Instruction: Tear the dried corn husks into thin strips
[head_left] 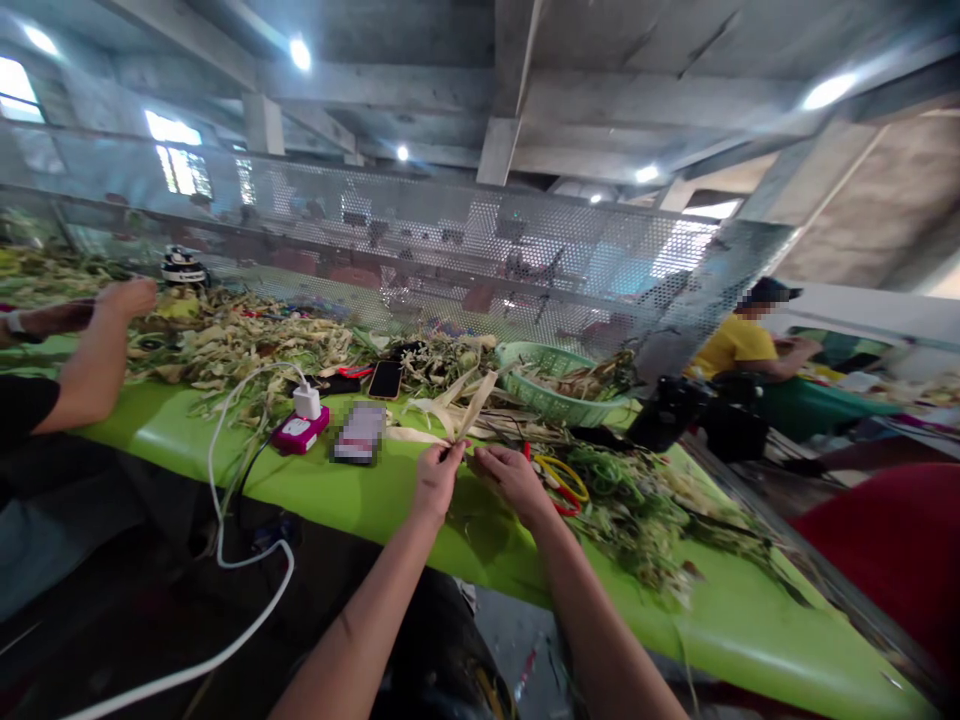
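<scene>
My left hand (pixel 437 478) and my right hand (pixel 512 478) meet over the near edge of the green table (pixel 352 490). Both pinch the base of a pale dried leaf strip (pixel 474 405) that sticks up and away between them. The fingers of each hand are closed round it. Just right of my right hand lie scissors with red and yellow handles (pixel 561 478) and a heap of green rubber bands (pixel 609 470). More pale strips lie flat on the table behind my hands.
A green basket (pixel 551 385) of leaves stands behind. A phone (pixel 385 378), a pink power strip (pixel 300 430) with a white charger and cable sit left. A neighbour's arm (pixel 94 365) reaches over leaf heaps at left. Another person in yellow (pixel 739 345) sits right. A perforated metal screen backs the table.
</scene>
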